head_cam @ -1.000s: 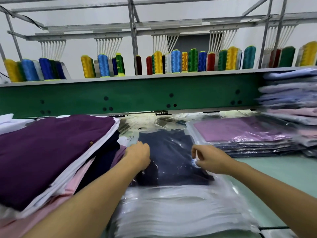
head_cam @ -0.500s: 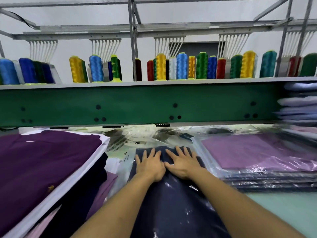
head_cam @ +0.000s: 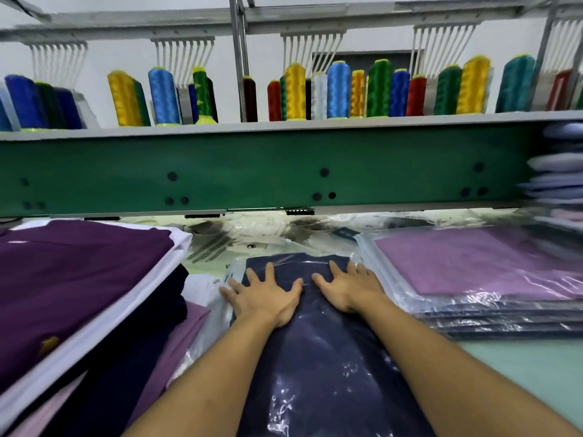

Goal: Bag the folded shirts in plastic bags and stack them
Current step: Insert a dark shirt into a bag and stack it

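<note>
A folded navy shirt (head_cam: 321,357) lies inside a clear plastic bag in front of me. My left hand (head_cam: 263,296) and my right hand (head_cam: 350,287) press flat on its far end, fingers spread, palms down on the plastic. The hands lie a little apart, the left one reaching to the bag's left edge. To the right sits a stack of bagged shirts (head_cam: 479,279) with a lilac one on top. On the left rises a pile of unbagged folded shirts (head_cam: 72,288), a dark purple one uppermost.
A green machine beam (head_cam: 268,168) runs across behind the table, with coloured thread cones (head_cam: 337,89) on the shelf above it. Loose plastic bags (head_cam: 258,234) lie under the beam. More folded shirts (head_cam: 558,171) are piled at the far right. Pale green tabletop (head_cam: 520,373) shows at right.
A second ago both hands were curled at the bag's near sides. They then went flat onto the shirt's far end, and since half a second ago have spread apart sideways.
</note>
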`<action>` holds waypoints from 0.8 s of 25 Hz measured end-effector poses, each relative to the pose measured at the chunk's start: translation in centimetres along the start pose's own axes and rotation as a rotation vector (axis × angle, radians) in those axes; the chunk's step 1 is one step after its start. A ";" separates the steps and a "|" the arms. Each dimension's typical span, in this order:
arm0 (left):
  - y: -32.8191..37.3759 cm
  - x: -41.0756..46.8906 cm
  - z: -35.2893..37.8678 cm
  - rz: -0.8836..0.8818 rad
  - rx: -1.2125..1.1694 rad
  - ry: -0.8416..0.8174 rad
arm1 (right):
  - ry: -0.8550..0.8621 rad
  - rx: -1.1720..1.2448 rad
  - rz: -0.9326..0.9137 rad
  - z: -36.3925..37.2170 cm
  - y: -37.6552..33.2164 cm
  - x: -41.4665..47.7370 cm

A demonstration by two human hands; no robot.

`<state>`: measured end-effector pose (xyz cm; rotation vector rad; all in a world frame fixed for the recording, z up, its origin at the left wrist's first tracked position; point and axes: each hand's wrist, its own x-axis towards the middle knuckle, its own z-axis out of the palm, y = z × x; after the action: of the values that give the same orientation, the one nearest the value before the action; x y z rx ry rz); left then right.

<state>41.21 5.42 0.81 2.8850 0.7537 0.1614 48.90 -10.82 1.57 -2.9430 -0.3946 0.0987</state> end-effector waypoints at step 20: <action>-2.5 -16.2 -2.2 0.256 -0.120 0.026 | 0.005 -0.030 -0.457 1.1 -0.8 -18.0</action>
<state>25.63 -0.16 1.45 2.8570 0.3616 0.2649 31.31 -14.68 1.42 -2.7961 -1.0572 0.0263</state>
